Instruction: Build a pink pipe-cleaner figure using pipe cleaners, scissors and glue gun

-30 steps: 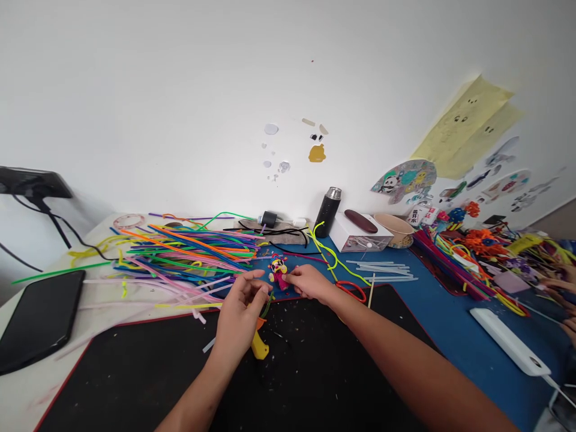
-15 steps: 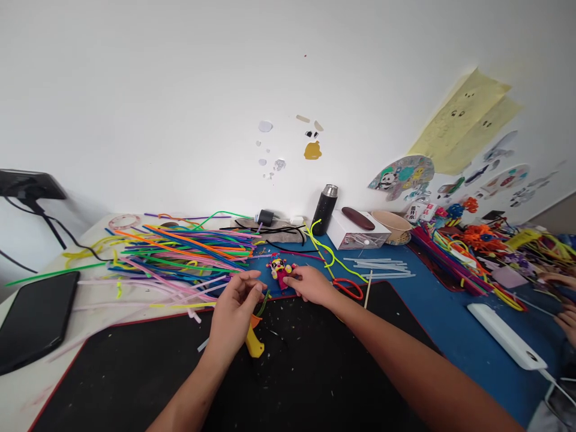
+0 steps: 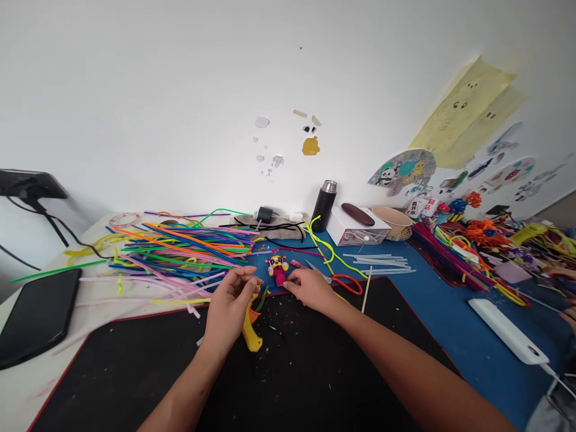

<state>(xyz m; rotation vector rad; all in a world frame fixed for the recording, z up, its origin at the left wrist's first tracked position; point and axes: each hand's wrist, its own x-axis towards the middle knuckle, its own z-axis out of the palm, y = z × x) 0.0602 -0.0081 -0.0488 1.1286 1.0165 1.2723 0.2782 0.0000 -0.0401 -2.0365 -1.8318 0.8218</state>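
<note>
A small doll [image 3: 279, 277] with a yellow face, a colourful hat and a magenta body sits beyond the black mat's far edge, between my hands. My right hand [image 3: 311, 289] has its thumb and fingers pinched together at the lower right side of the doll. To the left, my left hand [image 3: 231, 303] is curled, thumb and forefinger close together; anything between them is too small to make out. Beneath its fingers lies a yellow-handled tool [image 3: 251, 336] with an orange part. Scissors [image 3: 347, 284] with red handles lie behind my right hand.
Many coloured pipe cleaners [image 3: 180, 246] are piled at the left, by a black phone [image 3: 38, 315]. Along the wall stand a black flask [image 3: 324, 207], a white drawer box [image 3: 357, 227] and a bowl [image 3: 392, 223]. A white power strip [image 3: 508, 331] and another person's hands [image 3: 567, 288] are at the right.
My right fingertips have slid down towards the doll's base, and the doll looks straighter. My left hand has shifted slightly left. The view has tilted a little.
</note>
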